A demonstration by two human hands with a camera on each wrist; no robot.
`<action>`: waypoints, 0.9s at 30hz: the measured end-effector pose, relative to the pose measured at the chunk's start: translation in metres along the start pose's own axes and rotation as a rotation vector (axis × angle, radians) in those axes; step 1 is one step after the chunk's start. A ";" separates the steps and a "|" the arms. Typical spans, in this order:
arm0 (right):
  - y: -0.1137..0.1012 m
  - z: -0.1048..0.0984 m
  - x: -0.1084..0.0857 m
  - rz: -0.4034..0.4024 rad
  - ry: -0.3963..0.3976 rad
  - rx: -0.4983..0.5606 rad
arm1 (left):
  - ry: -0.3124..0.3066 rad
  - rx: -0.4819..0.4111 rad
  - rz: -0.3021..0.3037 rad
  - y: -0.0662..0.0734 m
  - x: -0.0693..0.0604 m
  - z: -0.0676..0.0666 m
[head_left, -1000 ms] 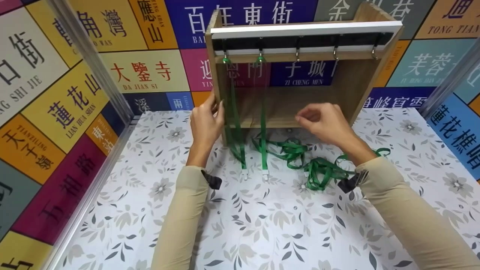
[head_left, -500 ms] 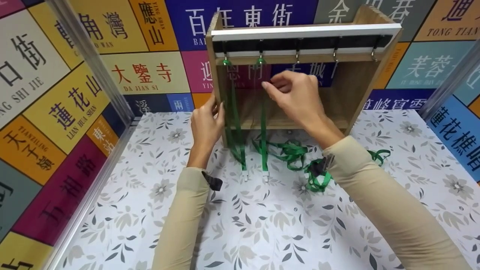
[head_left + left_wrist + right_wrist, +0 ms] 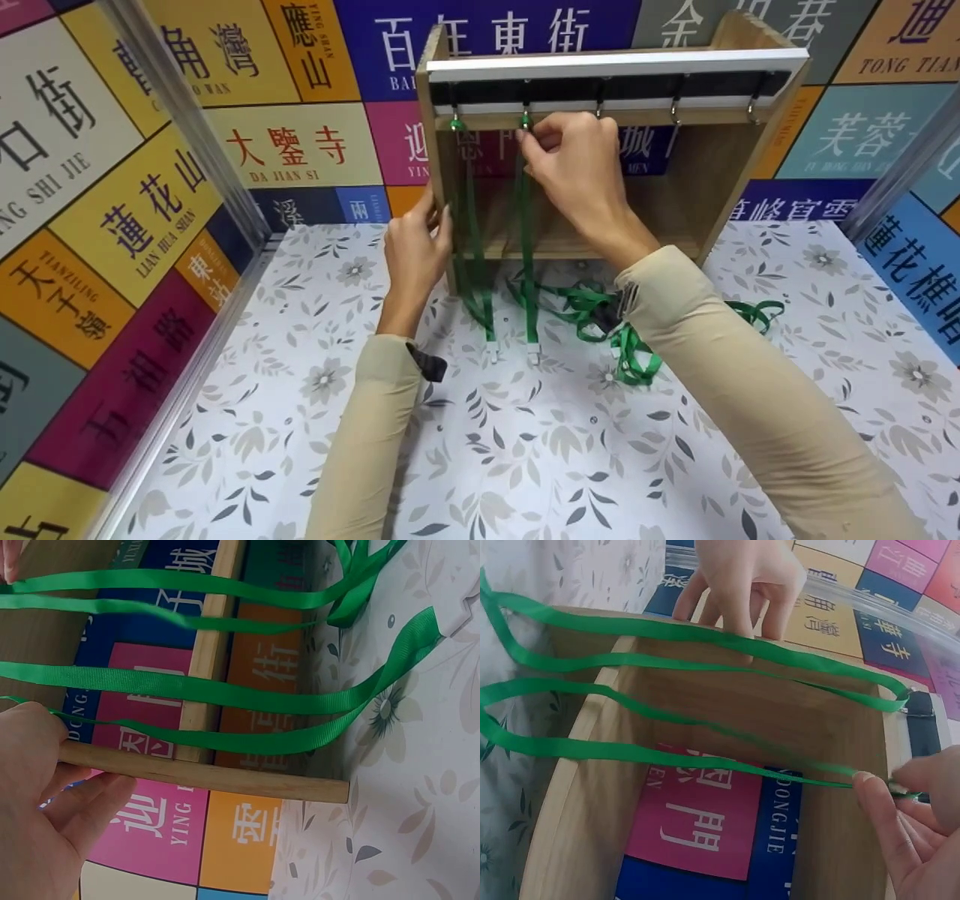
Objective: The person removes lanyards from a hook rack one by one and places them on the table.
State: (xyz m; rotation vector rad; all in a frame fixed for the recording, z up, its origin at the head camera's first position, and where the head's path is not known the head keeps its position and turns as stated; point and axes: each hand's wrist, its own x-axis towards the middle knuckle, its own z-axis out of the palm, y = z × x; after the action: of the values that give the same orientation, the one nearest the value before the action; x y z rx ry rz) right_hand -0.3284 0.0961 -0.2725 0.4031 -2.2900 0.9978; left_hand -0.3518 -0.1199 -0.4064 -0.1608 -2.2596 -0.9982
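Observation:
My left hand grips the left side panel of a wooden rack, thumb on one face and fingers on the other. A green lanyard hangs from the leftmost hook, beside that hand. A second green lanyard hangs from the hook to its right. My right hand pinches this second lanyard near its top, just under the hook; the right wrist view shows the strap running into the fingertips. White clips at the straps' lower ends lie on the table.
More green lanyards lie loose on the floral tabletop, partly hidden by my right sleeve. To the right on the rack, several hooks hold nothing. Panels with large characters stand behind and at both sides.
My right hand has moved up and left from in front of the rack's middle to the second lanyard's top, and now pinches it. The left hand has stayed on the side panel.

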 end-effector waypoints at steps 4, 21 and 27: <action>-0.005 -0.005 -0.006 -0.011 -0.025 0.052 | -0.014 -0.009 0.001 0.001 -0.001 0.001; -0.031 -0.074 -0.046 -0.167 -0.086 0.373 | -0.027 -0.009 -0.012 0.000 0.000 -0.001; -0.010 -0.097 -0.067 -0.246 -0.246 0.598 | -0.029 -0.007 -0.013 -0.001 0.000 -0.001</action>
State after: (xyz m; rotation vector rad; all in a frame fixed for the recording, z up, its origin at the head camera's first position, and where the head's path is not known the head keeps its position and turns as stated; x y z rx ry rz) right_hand -0.2322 0.1630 -0.2575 1.0759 -2.0333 1.5605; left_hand -0.3514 -0.1213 -0.4062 -0.1653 -2.2861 -1.0169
